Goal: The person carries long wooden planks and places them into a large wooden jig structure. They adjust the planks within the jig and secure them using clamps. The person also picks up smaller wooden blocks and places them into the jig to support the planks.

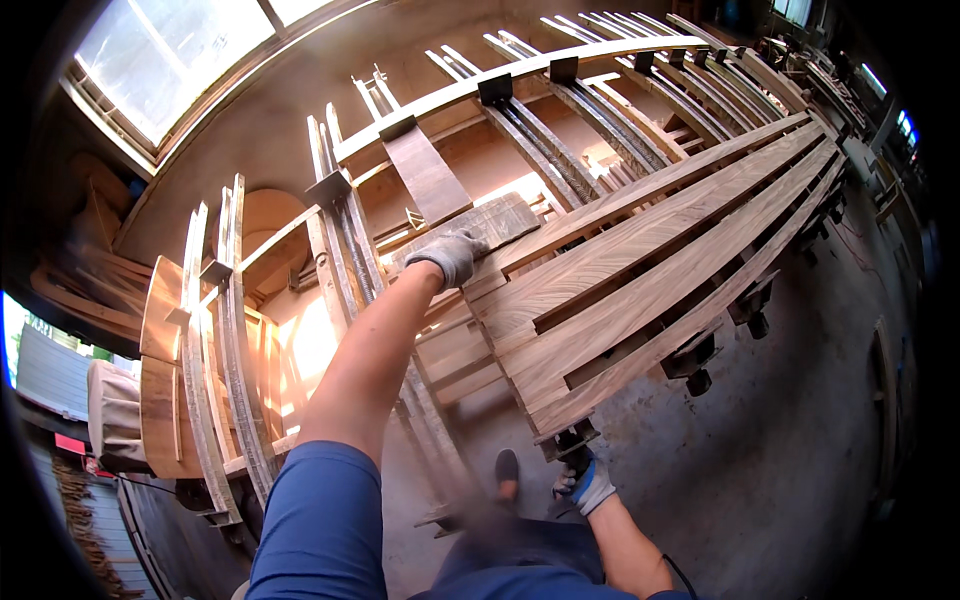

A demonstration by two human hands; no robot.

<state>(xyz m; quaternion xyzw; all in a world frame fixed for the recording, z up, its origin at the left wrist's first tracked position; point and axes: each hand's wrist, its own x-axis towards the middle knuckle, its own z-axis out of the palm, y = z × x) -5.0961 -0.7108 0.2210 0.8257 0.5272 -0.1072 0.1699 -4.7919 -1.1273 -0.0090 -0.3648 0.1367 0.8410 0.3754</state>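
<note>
My left hand (450,258), in a grey work glove, is stretched out with its fingers closed on the near end of a short, worn wooden board (505,222). That board lies by the far left corner of a panel of brown wooden planks (660,255), which has several long gaps between its strips. Low at the panel's near left corner, my right hand (588,485), also gloved, is closed around the screw end of a dark metal clamp (568,440). Its fingers are partly hidden under the clamp. The planks rest across long bar clamps.
More metal bar clamps (235,350) slant across a wooden frame on the left. A long pale rail (520,75) with dark clamp jaws runs behind the panel. Clamp ends (695,362) jut from the panel's near edge over the concrete floor (740,450). Curved wooden parts (95,290) are stacked far left.
</note>
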